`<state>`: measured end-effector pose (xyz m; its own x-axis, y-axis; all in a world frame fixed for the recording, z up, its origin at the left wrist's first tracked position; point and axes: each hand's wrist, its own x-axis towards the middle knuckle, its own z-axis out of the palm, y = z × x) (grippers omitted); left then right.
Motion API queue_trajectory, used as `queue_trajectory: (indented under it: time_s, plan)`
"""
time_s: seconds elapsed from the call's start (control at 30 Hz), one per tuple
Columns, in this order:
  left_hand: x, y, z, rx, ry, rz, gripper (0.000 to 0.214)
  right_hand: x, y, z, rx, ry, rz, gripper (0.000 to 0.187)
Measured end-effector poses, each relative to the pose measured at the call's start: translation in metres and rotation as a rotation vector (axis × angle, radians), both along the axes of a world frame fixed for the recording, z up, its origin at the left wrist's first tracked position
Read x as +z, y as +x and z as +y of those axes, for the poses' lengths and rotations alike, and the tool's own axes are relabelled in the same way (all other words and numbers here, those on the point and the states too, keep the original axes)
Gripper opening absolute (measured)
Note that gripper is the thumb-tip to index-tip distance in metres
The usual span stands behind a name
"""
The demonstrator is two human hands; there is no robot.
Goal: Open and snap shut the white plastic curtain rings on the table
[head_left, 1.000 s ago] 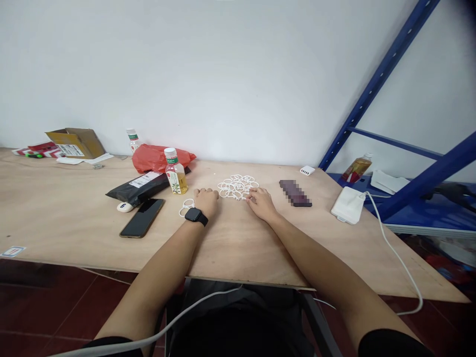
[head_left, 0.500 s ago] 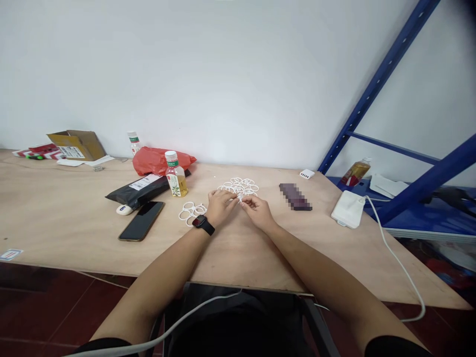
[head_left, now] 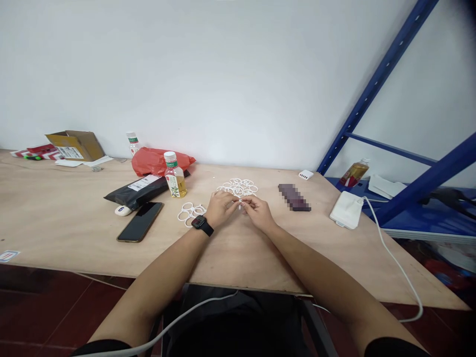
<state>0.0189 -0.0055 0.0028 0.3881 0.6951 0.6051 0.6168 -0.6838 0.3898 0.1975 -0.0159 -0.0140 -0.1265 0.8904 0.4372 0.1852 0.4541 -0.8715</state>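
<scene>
Head view. The left hand point(head_left: 219, 208) and right hand point(head_left: 258, 210) meet fingertip to fingertip just above the surface point(head_left: 238, 253), in front of a loose pile of rings point(head_left: 240, 187). Each grip is pressed together on one small white ring point(head_left: 240, 203), which lies between the two hands and is mostly hidden by the fingers. Whether it is one ring or two joined ones is too small to tell. A smaller cluster of rings point(head_left: 190, 211) lies on the surface just beside the left wrist, which wears a black watch point(head_left: 202, 224). A phone point(head_left: 140, 221) and a bottle point(head_left: 174, 175) stand further left, well apart from the work.

Handling note, as a judgement. The piece is thin and probably springy, so a light pinch at opposite edges should suit it better than a hard squeeze. Keeping the hands low over bare wood, between pile and cluster, would stop a slipped ring from vanishing among the others.
</scene>
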Motion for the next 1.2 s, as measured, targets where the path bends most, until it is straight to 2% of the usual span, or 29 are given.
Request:
queue_trajectory:
  time_s: [0.17,0.53,0.8,0.9,0.97,1.07,1.13,1.2]
  plan:
    - [0.003,0.0,0.0,0.0,-0.074,0.103,0.03,0.002,0.003,-0.002,-0.025,0.036,-0.126,0.025]
    - [0.003,-0.001,0.001,0.014,-0.028,0.159,0.029,0.003,0.002,-0.003,-0.061,0.141,-0.292,0.022]
    - [0.004,-0.002,0.004,0.066,-0.033,0.052,0.021,-0.006,0.003,0.011,-0.142,0.105,-0.251,0.028]
    - [0.007,-0.012,0.008,0.031,-0.036,0.024,0.013,-0.01,0.018,0.027,-0.232,0.207,-0.415,0.029]
    - [0.007,-0.018,0.011,0.012,-0.095,0.071,0.01,-0.014,0.032,0.038,-0.261,0.238,-0.582,0.03]
    - [0.005,-0.021,0.013,0.009,-0.222,0.204,0.01,-0.021,0.048,0.051,-0.334,0.095,-0.795,0.037]
    - [0.001,-0.021,0.015,0.023,-0.283,0.293,0.01,-0.026,0.053,0.055,-0.336,-0.01,-0.883,0.038]
    - [-0.003,-0.021,0.016,0.049,-0.313,0.382,0.015,-0.029,0.053,0.055,-0.308,-0.04,-0.918,0.036]
